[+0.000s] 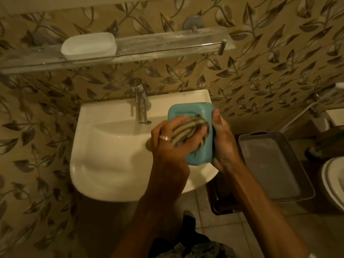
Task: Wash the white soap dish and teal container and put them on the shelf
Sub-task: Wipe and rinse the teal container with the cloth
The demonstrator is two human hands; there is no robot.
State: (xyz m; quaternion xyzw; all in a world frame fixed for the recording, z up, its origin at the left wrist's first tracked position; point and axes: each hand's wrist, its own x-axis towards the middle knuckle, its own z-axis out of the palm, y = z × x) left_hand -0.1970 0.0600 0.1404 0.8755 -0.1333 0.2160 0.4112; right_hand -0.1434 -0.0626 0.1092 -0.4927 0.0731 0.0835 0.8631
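Note:
The teal container (188, 112) is held upside down over the right side of the white sink (104, 161). My right hand (224, 144) grips its right edge. My left hand (167, 144) presses a striped scrub cloth (188, 130) against the container's bottom. The white soap dish (89, 46) sits on the left part of the glass shelf (167, 47) above the sink.
A chrome tap (141, 105) stands at the back of the sink, just left of the container. A grey tray-like bin (275, 166) sits to the right of the sink, with a toilet rim (333, 181) at the far right. Leaf-patterned tiles cover the wall.

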